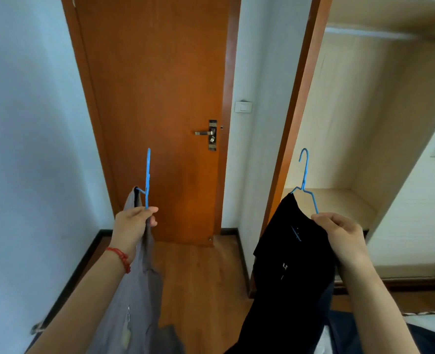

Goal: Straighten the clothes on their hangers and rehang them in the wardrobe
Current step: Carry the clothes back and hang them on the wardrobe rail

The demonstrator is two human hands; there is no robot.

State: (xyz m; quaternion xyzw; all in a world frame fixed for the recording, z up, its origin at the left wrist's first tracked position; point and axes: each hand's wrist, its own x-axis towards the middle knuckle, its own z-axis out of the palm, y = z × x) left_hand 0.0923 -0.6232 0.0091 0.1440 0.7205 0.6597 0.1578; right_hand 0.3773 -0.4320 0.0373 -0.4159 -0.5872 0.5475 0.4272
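Before the wardrobe, I pinch each blue hanger, grey top left, black top right; level shoulders before hooking.

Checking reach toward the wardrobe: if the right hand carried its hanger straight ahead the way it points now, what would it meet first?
Probably the wardrobe's lower shelf; the right hand with its blue hanger and black garment faces the open bay, though depth is unclear.

Bare forearms, no sleeves; red cord bracelet on L wrist.
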